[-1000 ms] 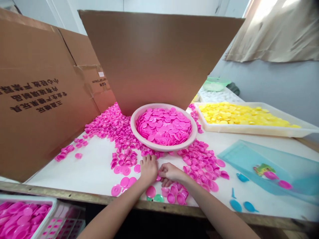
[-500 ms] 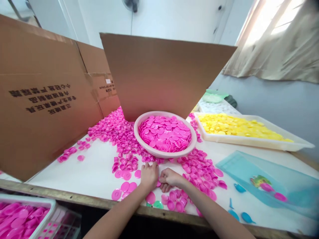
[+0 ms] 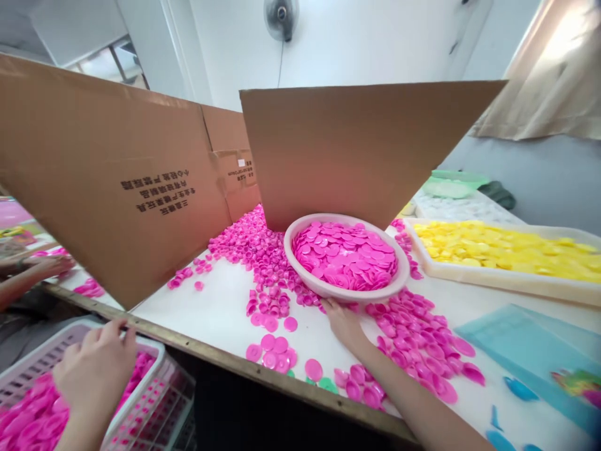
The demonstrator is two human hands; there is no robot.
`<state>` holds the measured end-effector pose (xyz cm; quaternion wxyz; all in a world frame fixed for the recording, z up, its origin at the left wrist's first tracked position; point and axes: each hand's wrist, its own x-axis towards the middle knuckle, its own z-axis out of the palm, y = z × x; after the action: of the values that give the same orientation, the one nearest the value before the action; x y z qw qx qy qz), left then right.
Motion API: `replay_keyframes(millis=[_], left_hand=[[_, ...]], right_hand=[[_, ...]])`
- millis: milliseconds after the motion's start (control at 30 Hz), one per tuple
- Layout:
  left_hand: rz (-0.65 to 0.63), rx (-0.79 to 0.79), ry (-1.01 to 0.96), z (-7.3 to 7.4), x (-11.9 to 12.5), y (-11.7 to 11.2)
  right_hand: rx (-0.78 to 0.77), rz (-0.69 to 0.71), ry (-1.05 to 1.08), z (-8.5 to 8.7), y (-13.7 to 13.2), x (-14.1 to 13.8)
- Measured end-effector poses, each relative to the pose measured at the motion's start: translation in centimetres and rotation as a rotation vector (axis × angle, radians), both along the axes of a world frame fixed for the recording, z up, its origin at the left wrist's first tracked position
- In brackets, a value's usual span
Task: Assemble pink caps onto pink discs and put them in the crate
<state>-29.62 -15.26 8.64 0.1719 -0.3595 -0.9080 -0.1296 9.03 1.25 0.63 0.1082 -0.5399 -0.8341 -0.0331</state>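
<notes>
Viewing the white surface from the head camera, I count one round pale pink basin heaped with magenta plastic discs, far too many to count. One white tray holds a dense layer of yellow discs, and one clear blue tray at right holds a multicoloured item, cut off by the frame edge. At lower left, below the surface edge, one perforated plastic basket is filled with larger magenta pieces, with a pink grid tray just beside it.

The right hand lies against the basin's lower rim; its grip is released, with no disc visibly held. Loose magenta discs lie in drifts on both sides of it. The left hand rests over the basket's rim, close above the pieces; I cannot tell whether its grip holds anything.

One co-worker's hand shows at far left, beyond a cardboard sheet. A second cardboard sheet stands behind the basin.
</notes>
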Motion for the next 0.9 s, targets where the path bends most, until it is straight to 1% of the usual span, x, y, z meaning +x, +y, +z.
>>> replay_keyframes(millis=[33, 67, 100, 133, 167, 200, 233, 267, 300, 367, 433, 467, 567, 667, 733, 800, 833, 900], left_hand=[[-0.063, 0.027, 0.037, -0.3, 0.8, 0.1], [-0.190, 0.069, 0.044, -0.8, 2.3, 0.7], [-0.365, 0.101, 0.007, -1.6, 4.4, 1.7], [-0.537, 0.103, -0.073, -2.5, 6.8, 3.0], [-0.671, 0.080, -0.142, -3.5, 9.4, 4.5], [-0.798, 0.032, -0.198, -4.4, 12.1, 6.0], [-0.879, -0.001, -0.231, -5.4, 14.5, 7.3], [-0.907, -0.033, -0.241, -6.2, 16.7, 8.5], [-0.908, -0.062, -0.235, -6.9, 18.5, 9.4], [-0.848, -0.106, -0.204, -8.1, 20.8, 10.7], [-0.818, -0.127, -0.194, -8.9, 21.5, 11.3], [-0.828, -0.124, -0.205, -9.2, 21.4, 11.5], [-0.888, -0.090, -0.286, -9.8, 20.5, 11.7], [-0.905, -0.069, -0.415, -10.0, 19.6, 11.8], [-0.911, -0.042, -0.491, -9.8, 19.4, 11.8], [-0.934, 0.011, -0.550, -9.3, 19.7, 11.7], [-0.965, 0.045, -0.578, -8.9, 20.1, 11.5], [-1.069, 0.114, -0.643, -8.1, 21.2, 11.1]], right_hand=[[0.012, -0.019, -0.028, -0.3, 0.2, -0.1], [0.026, -0.042, -0.054, -0.5, 0.2, -0.3], [0.038, -0.065, -0.077, -0.6, 0.2, -0.4], [0.044, -0.086, -0.097, -0.6, 0.1, -0.5], [0.045, -0.099, -0.111, -0.5, -0.1, -0.6], [0.043, -0.106, -0.115, -0.4, -0.3, -0.5], [0.041, -0.111, -0.108, -0.2, -0.6, -0.4], [0.039, -0.111, -0.089, -0.1, -0.9, -0.2], [0.034, -0.109, -0.061, 0.1, -1.3, 0.0], [-0.001, -0.091, 0.018, 0.4, -2.2, 0.4], [-0.075, -0.023, 0.101, 0.5, -3.2, 0.6], [-0.119, 0.019, 0.137, 0.6, -3.7, 0.6], [-0.221, 0.104, 0.230, 0.7, -4.6, 0.3], [-0.278, 0.130, 0.386, 0.9, -4.4, 0.2], [-0.287, 0.141, 0.540, 0.9, -3.8, 0.2], [-0.300, 0.121, 0.699, 0.6, -3.2, 0.4], [-0.318, 0.109, 0.767, 0.5, -3.0, 0.5], [-0.384, 0.111, 0.872, 0.1, -2.8, 0.6]])
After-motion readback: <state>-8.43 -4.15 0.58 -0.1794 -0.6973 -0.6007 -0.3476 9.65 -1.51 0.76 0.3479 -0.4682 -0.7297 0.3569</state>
